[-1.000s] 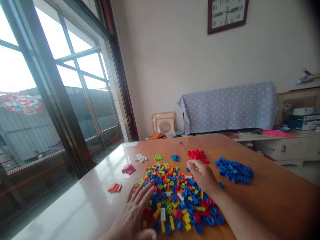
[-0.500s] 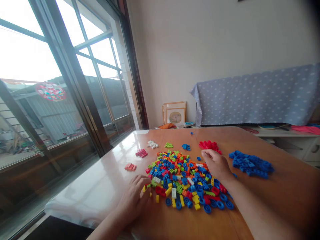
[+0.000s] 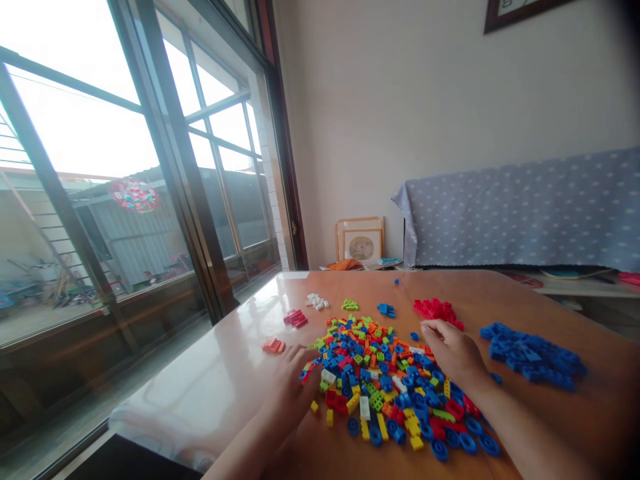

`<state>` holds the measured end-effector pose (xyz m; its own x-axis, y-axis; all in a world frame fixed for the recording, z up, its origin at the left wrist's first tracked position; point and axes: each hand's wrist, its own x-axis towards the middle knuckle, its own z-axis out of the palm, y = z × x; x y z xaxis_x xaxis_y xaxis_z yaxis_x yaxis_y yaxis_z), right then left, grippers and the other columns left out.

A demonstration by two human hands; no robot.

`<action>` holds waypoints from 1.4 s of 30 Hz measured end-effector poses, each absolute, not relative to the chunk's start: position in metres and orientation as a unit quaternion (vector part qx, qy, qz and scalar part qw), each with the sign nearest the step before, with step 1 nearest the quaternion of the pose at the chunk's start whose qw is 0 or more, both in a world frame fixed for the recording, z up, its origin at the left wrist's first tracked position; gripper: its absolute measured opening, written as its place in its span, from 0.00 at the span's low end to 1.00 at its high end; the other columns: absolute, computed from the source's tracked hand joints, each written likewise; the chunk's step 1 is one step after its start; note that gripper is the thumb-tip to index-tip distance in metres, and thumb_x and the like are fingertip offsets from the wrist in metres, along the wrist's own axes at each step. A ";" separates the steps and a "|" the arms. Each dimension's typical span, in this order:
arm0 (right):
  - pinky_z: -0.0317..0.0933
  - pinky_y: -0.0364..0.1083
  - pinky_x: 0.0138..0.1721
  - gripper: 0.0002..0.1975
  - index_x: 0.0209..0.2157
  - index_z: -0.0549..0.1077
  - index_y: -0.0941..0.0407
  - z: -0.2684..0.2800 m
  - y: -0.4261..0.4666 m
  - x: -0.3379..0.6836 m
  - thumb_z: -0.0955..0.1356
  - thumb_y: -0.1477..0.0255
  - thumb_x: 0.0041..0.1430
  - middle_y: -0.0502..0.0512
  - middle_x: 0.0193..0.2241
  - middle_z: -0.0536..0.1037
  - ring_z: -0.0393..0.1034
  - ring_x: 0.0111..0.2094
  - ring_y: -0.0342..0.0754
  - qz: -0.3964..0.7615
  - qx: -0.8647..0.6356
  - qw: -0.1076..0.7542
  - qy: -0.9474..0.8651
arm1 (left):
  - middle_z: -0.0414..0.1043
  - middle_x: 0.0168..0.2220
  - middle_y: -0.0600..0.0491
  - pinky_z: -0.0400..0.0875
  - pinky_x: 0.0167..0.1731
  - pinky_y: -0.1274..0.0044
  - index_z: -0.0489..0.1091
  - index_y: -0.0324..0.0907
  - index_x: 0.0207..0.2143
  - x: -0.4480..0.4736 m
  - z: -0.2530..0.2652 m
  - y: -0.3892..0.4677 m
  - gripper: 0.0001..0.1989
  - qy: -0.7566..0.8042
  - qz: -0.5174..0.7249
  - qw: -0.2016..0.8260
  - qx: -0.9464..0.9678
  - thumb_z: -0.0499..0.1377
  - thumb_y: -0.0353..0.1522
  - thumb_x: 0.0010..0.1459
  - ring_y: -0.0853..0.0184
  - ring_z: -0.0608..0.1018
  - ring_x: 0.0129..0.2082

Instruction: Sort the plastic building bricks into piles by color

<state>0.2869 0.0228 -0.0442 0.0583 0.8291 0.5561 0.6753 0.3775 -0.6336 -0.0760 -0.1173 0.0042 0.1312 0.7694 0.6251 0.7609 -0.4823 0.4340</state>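
1. Now the left hand [image 3: 295, 377] has shifted along the brick pile [image 3: 385, 380] to its left edge, clearing its near-left corner; grip indeterminate.
2. Right hand [image 3: 453, 347]: fingers curled at the pile's far-right edge; contents hidden.

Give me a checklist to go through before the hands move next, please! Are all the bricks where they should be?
1. Left hand at the edge of the mixed pile: ok.
2. Right hand free of bricks: cannot tell; its fingers are curled and hide what is inside.
3. Red heap apart from the big blue heap: ok, bare table shows between them.
4. White bricks all in the white group: not ok, some lie in the mixed pile.
5. Tiny blue piece with other blues: not ok, it sits alone near the table's far edge.
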 end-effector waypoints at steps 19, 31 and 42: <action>0.68 0.53 0.48 0.20 0.49 0.77 0.52 -0.054 0.025 0.315 0.61 0.58 0.65 0.58 0.48 0.82 0.77 0.48 0.57 -0.033 -0.591 0.472 -0.654 | 0.65 0.25 0.57 0.57 0.29 0.78 0.65 0.43 0.27 -0.052 -0.010 0.001 0.16 0.539 0.550 0.138 0.623 0.57 0.42 0.63 0.70 0.67 0.27; 0.67 0.51 0.46 0.20 0.48 0.75 0.54 -0.034 0.017 0.305 0.62 0.59 0.64 0.60 0.43 0.82 0.77 0.44 0.56 -0.045 -0.590 0.556 -0.583 | 0.60 0.23 0.59 0.49 0.27 0.77 0.57 0.43 0.23 -0.063 -0.006 0.005 0.19 0.580 0.413 0.091 0.696 0.54 0.42 0.64 0.71 0.64 0.26; 0.60 0.45 0.34 0.13 0.31 0.75 0.53 -0.021 -0.008 0.316 0.63 0.62 0.60 0.52 0.27 0.80 0.73 0.32 0.50 0.072 -0.663 0.405 -0.625 | 0.55 0.21 0.60 0.47 0.25 0.77 0.55 0.43 0.23 -0.062 0.000 0.002 0.22 0.582 0.338 0.114 0.731 0.51 0.46 0.66 0.71 0.61 0.24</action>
<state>0.3164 -0.0078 -0.0213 0.2082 0.8875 0.4111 0.7710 0.1097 -0.6273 -0.0616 0.0016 -0.0003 0.0949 0.9276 0.3613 0.7740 -0.2970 0.5593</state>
